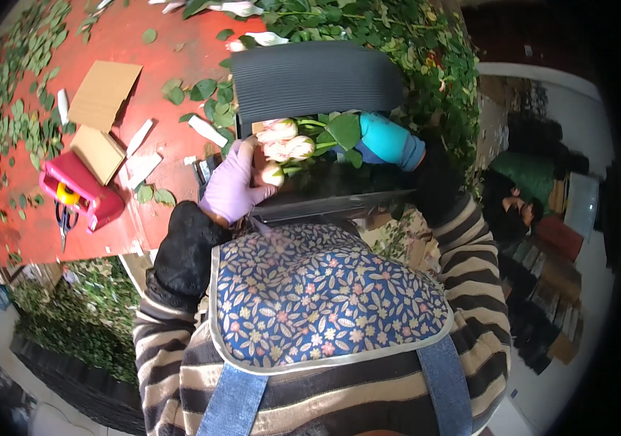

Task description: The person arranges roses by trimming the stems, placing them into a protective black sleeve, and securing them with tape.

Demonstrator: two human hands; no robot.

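A small bunch of pale pink roses (299, 147) lies across a black box-like stand with a ribbed panel (317, 76) at its far side. At the left, my left hand (230, 185), in a lilac glove, curls its fingers against the blooms, with a sliver of brown cardboard beside them. From the right, my right hand (390, 142), in a turquoise and blue glove, closes round the green stems. A large leaf (344, 131) hides part of its fingers. One lower bloom (272, 174) sits by my left thumb.
Left on the red table (179, 51) are cardboard pieces (105, 94), a pink tool (85, 190), scissors (65, 218), a yellow tape roll (67, 192) and white strips (139, 136). Leafy cuttings (426, 65) heap at the far right. Another person (517, 207) is at the right.
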